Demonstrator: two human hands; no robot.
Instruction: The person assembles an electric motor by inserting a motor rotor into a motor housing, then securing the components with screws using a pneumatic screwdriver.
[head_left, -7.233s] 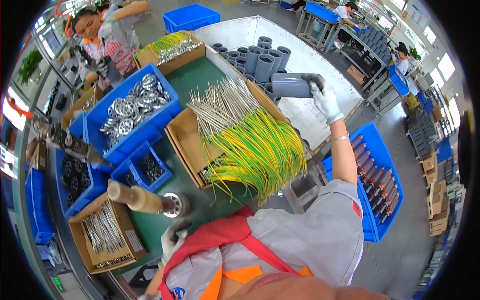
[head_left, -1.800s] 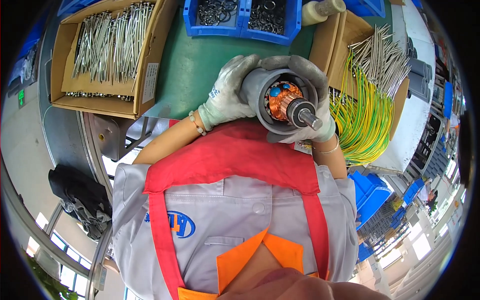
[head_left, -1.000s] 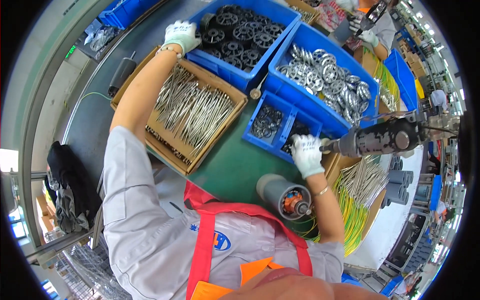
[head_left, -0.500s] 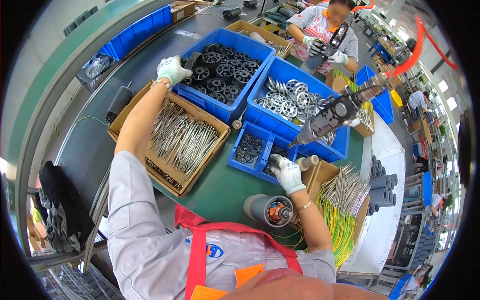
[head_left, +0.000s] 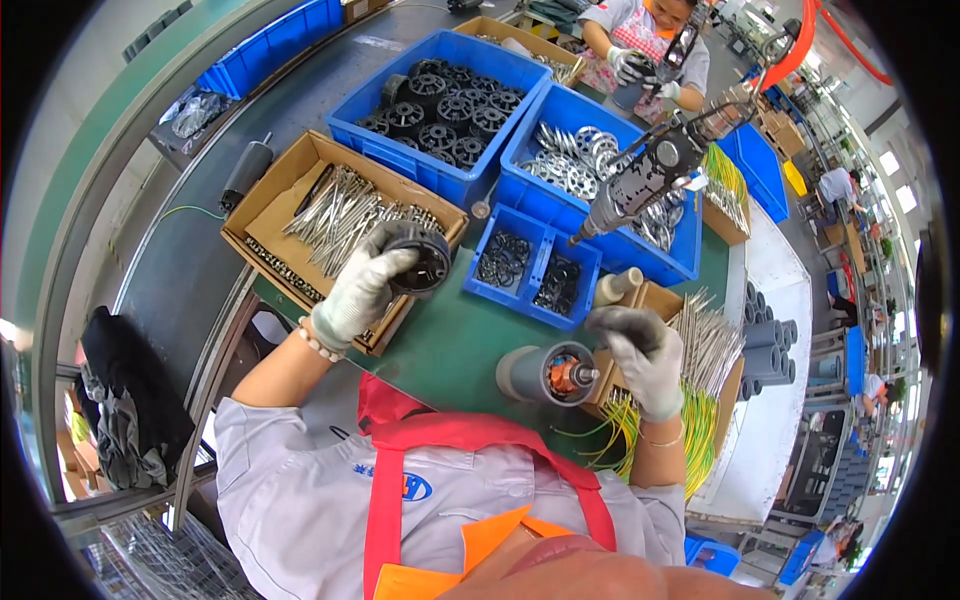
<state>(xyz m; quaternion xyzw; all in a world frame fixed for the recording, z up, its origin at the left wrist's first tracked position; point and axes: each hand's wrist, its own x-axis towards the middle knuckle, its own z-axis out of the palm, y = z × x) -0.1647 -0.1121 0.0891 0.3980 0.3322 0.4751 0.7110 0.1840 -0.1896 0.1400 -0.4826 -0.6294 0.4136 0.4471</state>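
Observation:
My left hand (head_left: pixel 355 292), in a white glove, is closed on a black round end cap (head_left: pixel 425 260), held above the near side of the cardboard box of long screws (head_left: pixel 335 215). My right hand (head_left: pixel 642 358), also gloved, has its fingers drawn together to the right of the grey motor housing (head_left: pixel 520 375); anything small in them is hidden. That housing lies tilted on the green bench, its open end showing an orange and copper winding and a metal shaft (head_left: pixel 585 374). Before my hands, a small divided blue bin (head_left: pixel 515 305) holds small dark rings.
Blue crates of black end caps (head_left: pixel 440 125) and silver metal discs (head_left: pixel 575 165) stand behind. A power screwdriver (head_left: pixel 640 180) hangs over them from a red hose. Yellow-green wires (head_left: pixel 700 430) and long screws fill a box at right. A co-worker (head_left: pixel 650 50) works across the bench.
My left hand has come back from the black-cap crate toward me, bringing an end cap. My right hand has left the small divided bin and moved right and nearer.

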